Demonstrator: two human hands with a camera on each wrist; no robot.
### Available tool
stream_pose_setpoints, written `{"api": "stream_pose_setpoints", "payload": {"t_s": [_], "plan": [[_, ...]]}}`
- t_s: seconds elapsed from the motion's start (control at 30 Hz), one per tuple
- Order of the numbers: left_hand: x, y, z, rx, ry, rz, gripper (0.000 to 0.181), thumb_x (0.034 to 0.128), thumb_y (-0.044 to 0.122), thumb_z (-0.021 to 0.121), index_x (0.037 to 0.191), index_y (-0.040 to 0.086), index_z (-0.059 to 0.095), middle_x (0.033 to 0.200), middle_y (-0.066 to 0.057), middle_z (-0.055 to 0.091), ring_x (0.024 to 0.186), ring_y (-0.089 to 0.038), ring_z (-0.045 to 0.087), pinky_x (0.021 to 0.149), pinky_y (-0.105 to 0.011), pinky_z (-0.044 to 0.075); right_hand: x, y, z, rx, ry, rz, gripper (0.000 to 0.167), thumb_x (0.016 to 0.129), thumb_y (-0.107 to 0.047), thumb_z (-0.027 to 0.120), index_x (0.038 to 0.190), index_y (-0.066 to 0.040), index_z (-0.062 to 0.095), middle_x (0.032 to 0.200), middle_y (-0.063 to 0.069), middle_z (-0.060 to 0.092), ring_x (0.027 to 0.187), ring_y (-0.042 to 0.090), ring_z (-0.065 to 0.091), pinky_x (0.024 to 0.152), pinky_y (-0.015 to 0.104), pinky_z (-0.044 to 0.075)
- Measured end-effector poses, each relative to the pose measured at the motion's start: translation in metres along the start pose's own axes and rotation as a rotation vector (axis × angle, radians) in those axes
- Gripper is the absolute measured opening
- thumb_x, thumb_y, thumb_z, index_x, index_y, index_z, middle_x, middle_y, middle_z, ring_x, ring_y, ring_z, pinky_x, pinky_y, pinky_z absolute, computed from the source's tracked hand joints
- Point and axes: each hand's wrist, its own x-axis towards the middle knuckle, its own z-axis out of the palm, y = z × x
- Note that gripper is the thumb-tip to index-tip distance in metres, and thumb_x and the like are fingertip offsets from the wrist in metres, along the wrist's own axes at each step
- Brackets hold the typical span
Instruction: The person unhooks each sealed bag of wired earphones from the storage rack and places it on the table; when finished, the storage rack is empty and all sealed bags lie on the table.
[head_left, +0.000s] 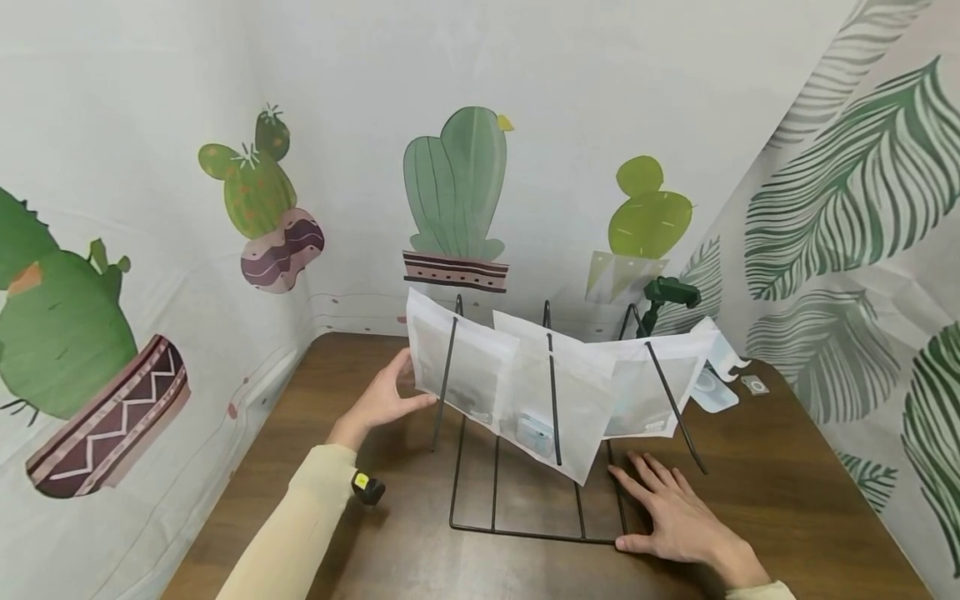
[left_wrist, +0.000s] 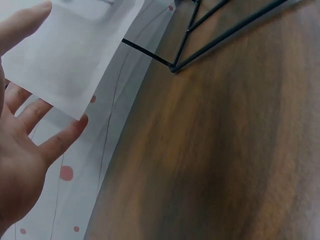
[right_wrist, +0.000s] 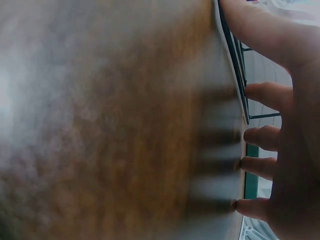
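Observation:
A black wire rack (head_left: 536, 535) stands on the table, its upright prongs carrying several white translucent bags (head_left: 566, 400). In the head view my left hand (head_left: 382, 398) is at the left end bag (head_left: 457, 358), thumb in front and fingers behind its edge. The left wrist view shows that bag (left_wrist: 60, 65) between the thumb and the spread fingers of the hand (left_wrist: 25, 145); whether it is pinched is unclear. My right hand (head_left: 678, 517) rests with spread fingers on the table, its thumb and index finger at the rack's right front side. The right wrist view shows the hand (right_wrist: 295, 125) beside the wire.
Behind the rack at the right are a dark green clamp-like stand (head_left: 670, 292), a pale blue card-like piece (head_left: 714, 393) and a small white item (head_left: 754, 384). The brown table (head_left: 405, 533) meets a cactus-printed cloth (head_left: 360, 167) at its back and sides.

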Motion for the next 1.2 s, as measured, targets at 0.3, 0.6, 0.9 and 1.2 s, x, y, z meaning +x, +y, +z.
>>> {"api": "stream_pose_setpoints", "payload": {"t_s": [0.3, 0.6, 0.9, 1.2], "plan": [[0.007, 0.011, 0.000, -0.097, -0.034, -0.027, 0.082, 0.0792, 0.007, 0.079, 0.148, 0.007, 0.034, 0.137, -0.020, 0.056, 0.123, -0.038, 0.057, 0.105, -0.058, 0.040, 0.000, -0.001, 0.001, 0.005, -0.024, 0.020, 0.101, 0.070, -0.080, 0.061, 0.147, -0.018, 0.044, 0.151, 0.022, 0.040, 0.137, 0.046, 0.035, 0.099, 0.072, 0.032], [0.005, 0.024, 0.001, -0.274, -0.047, 0.016, 0.057, 0.0803, -0.005, 0.074, 0.131, -0.002, 0.046, 0.113, -0.018, 0.064, 0.098, -0.017, 0.067, 0.084, -0.036, 0.055, 0.000, -0.001, 0.001, 0.024, -0.040, 0.029, 0.101, 0.069, -0.079, 0.062, 0.148, -0.018, 0.044, 0.151, 0.022, 0.039, 0.138, 0.046, 0.033, 0.101, 0.072, 0.030], [-0.002, 0.020, 0.008, -0.385, -0.056, -0.068, 0.040, 0.0829, -0.006, 0.070, 0.118, -0.009, 0.052, 0.103, 0.000, 0.067, 0.094, -0.009, 0.065, 0.084, -0.027, 0.053, 0.000, -0.001, -0.001, -0.001, 0.004, 0.001, 0.100, 0.070, -0.079, 0.062, 0.145, -0.016, 0.047, 0.148, 0.022, 0.043, 0.135, 0.048, 0.037, 0.098, 0.071, 0.034], [-0.003, -0.004, 0.017, -0.401, -0.023, -0.077, 0.032, 0.0844, -0.001, 0.071, 0.114, -0.002, 0.058, 0.103, 0.007, 0.068, 0.098, -0.011, 0.063, 0.088, -0.028, 0.050, 0.001, 0.000, 0.000, 0.031, -0.043, 0.030, 0.101, 0.070, -0.079, 0.061, 0.148, -0.017, 0.044, 0.151, 0.022, 0.039, 0.138, 0.046, 0.033, 0.101, 0.071, 0.030]]}}
